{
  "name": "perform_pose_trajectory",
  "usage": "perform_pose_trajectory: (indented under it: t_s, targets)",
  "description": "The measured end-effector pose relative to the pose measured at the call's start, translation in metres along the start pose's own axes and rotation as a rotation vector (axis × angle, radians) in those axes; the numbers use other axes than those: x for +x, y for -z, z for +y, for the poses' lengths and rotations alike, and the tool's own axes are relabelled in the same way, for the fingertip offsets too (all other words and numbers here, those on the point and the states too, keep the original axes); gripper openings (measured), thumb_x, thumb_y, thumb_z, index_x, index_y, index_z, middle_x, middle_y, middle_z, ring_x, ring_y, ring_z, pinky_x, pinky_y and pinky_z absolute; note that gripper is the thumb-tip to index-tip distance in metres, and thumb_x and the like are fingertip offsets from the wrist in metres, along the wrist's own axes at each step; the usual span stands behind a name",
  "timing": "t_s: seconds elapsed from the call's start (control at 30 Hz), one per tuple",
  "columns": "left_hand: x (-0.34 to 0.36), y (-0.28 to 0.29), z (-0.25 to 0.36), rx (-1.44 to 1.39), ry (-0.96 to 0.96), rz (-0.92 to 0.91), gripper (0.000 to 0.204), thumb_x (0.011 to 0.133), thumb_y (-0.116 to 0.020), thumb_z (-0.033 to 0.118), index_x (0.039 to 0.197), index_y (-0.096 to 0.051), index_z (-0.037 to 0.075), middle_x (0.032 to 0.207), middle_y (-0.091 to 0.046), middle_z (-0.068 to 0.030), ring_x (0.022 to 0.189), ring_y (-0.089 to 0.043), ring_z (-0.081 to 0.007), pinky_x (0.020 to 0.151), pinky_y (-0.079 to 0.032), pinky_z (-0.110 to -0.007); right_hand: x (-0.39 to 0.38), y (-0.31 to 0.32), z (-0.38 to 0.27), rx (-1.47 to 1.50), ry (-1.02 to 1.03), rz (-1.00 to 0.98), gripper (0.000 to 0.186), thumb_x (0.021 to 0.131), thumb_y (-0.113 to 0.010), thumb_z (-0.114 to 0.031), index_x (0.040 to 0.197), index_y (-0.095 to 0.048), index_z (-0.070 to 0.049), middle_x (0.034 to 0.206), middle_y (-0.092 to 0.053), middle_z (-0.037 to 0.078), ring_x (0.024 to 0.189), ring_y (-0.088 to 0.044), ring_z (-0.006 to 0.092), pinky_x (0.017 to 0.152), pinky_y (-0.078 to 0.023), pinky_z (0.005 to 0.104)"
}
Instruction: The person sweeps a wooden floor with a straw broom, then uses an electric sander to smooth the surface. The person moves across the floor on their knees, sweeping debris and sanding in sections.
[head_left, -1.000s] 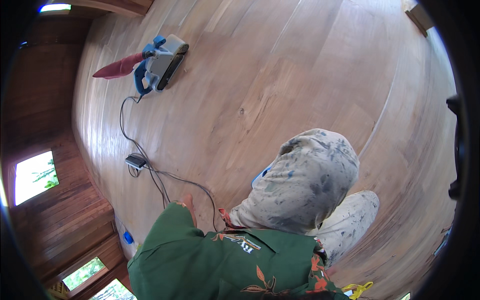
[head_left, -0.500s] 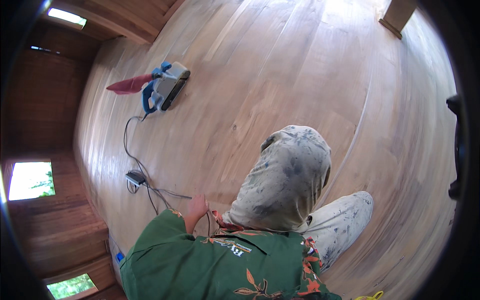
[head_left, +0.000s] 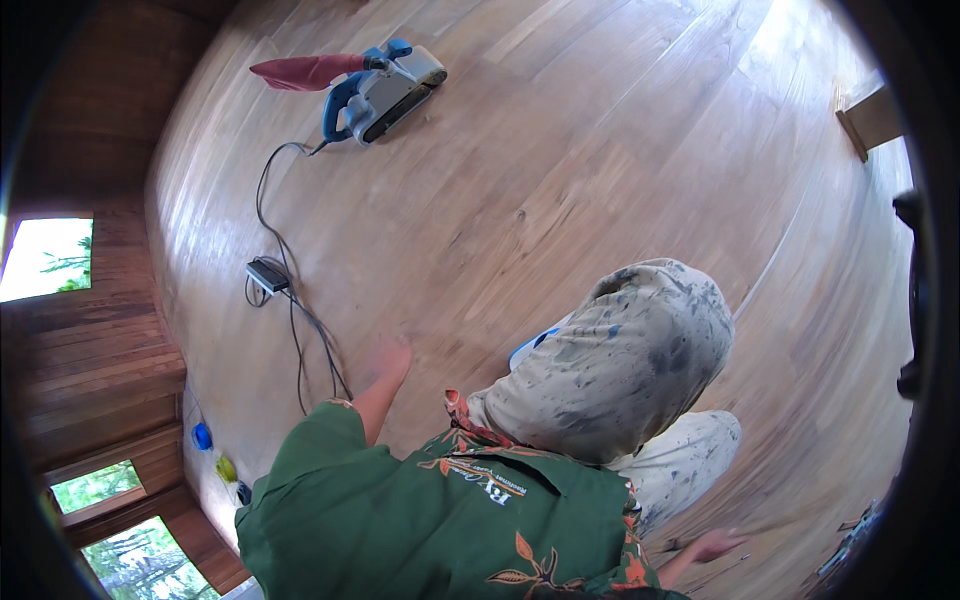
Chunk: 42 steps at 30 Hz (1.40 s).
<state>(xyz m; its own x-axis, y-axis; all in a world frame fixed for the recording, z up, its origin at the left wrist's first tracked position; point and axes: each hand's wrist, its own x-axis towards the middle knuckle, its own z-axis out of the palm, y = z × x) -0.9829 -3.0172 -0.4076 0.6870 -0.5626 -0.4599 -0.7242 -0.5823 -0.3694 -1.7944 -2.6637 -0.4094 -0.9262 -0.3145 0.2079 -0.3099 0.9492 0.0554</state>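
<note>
My left hand (head_left: 390, 356) is raised over the wooden floor, left of my bent knee; motion smears its fingers. The dark power cord (head_left: 318, 325) runs past on the far side of that wrist, toward my sleeve, with no cord visible in the fingers. At the lower right, my right hand (head_left: 716, 545) reaches out low with its fingers stretched and nothing visible in it. Ahead on the left stands a belt sander (head_left: 392, 95), grey and blue, with a red dust bag (head_left: 305, 72). Its cord leads to a dark socket block (head_left: 267, 275).
A blue-and-white object (head_left: 535, 345) is partly hidden behind my paint-stained knee (head_left: 640, 350). Small blue and yellow things (head_left: 203, 436) lie by the left wall (head_left: 110, 345). A wooden post (head_left: 870, 122) stands far right. Some tools (head_left: 850, 540) lie at the right rim.
My left hand has come away from the cord and lifted. My right hand has come into view at the lower right. The view has turned, bringing the blue-and-white object into sight.
</note>
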Motion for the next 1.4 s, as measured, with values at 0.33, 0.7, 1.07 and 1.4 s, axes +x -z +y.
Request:
perform_pose_trajectory:
  t_s: [0.33,0.7,1.07,1.4]
  targets:
    - [-0.055,0.007,0.142,-0.487,-0.618,-0.01,0.074,0.097,-0.064,0.031,0.161,-0.036,0.006,0.157,-0.049,-0.0246,0.143,-0.048,-0.0426,0.119,-0.04,-0.05,0.071,-0.14,-0.343,0.154,0.567,-0.328,0.078,0.103,-0.067,-0.027,0.168,-0.026,-0.031,0.139,-0.056,0.028,0.127,-0.056,0.0451,0.103,-0.05,0.053]
    - [-0.024,-0.039,-0.014,-0.461,-0.049,-0.056,0.058,0.098,-0.061,0.021,0.153,-0.047,0.009,0.138,-0.063,-0.0236,0.128,-0.061,-0.0423,0.109,-0.048,-0.05,0.049,-0.139,-0.354,-0.015,0.265,-0.509,0.069,0.108,-0.055,-0.039,0.168,-0.019,-0.042,0.133,-0.061,0.028,0.107,-0.066,0.0488,0.09,-0.053,0.0594]
    - [-0.061,0.036,0.083,-0.718,-0.588,0.279,0.044,0.098,-0.056,0.009,0.142,-0.059,0.007,0.132,-0.068,-0.0189,0.12,-0.067,-0.0369,0.103,-0.052,-0.046,-0.143,-0.098,-0.526,0.689,1.17,-0.85,0.062,0.107,-0.058,-0.029,0.164,-0.036,-0.021,0.123,-0.067,0.019,0.101,-0.067,0.0351,0.088,-0.054,0.0469]
    - [-0.142,0.108,0.168,-0.892,-1.156,0.283,0.037,0.096,-0.061,-0.002,0.133,-0.065,0.003,0.115,-0.073,-0.0203,0.101,-0.073,-0.036,0.087,-0.059,-0.041,-0.112,-0.006,-0.598,0.763,1.043,-1.056,0.062,0.104,-0.064,-0.017,0.161,-0.042,-0.014,0.102,-0.065,0.009,0.081,-0.062,0.0195,0.075,-0.055,0.0371]
